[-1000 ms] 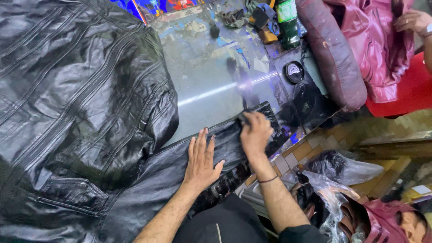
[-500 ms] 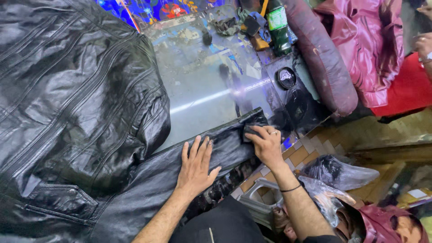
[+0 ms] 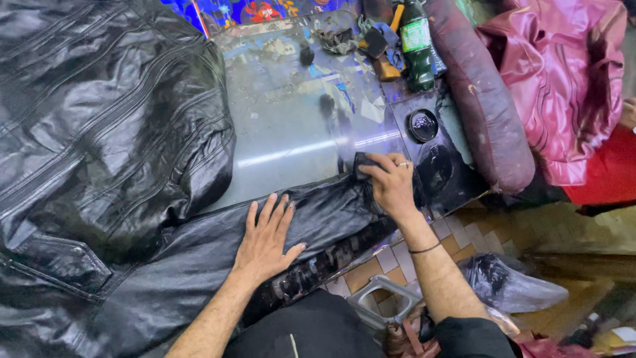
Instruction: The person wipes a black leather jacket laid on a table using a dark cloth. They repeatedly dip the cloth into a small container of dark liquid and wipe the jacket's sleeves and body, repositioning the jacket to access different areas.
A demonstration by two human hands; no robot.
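A large shiny black leather jacket (image 3: 99, 132) covers the left of the glass-topped table (image 3: 298, 113). One sleeve (image 3: 199, 252) stretches along the table's near edge. My left hand (image 3: 265, 242) lies flat on that sleeve, fingers spread. At the sleeve's cuff end, my right hand (image 3: 391, 185) presses a small dark sponge (image 3: 363, 164) against the leather, fingers closed on it.
A round black tin of polish (image 3: 424, 124) lies on a black-stained patch right of the cuff. A green bottle (image 3: 417, 43) and small tools stand at the back. A maroon cushion (image 3: 483, 99) and a maroon jacket (image 3: 563, 79) lie right. Black plastic bag (image 3: 503, 285) below.
My right hand has slid with the sponge toward the cuff end of the sleeve. The left hand has stayed flat on the sleeve.
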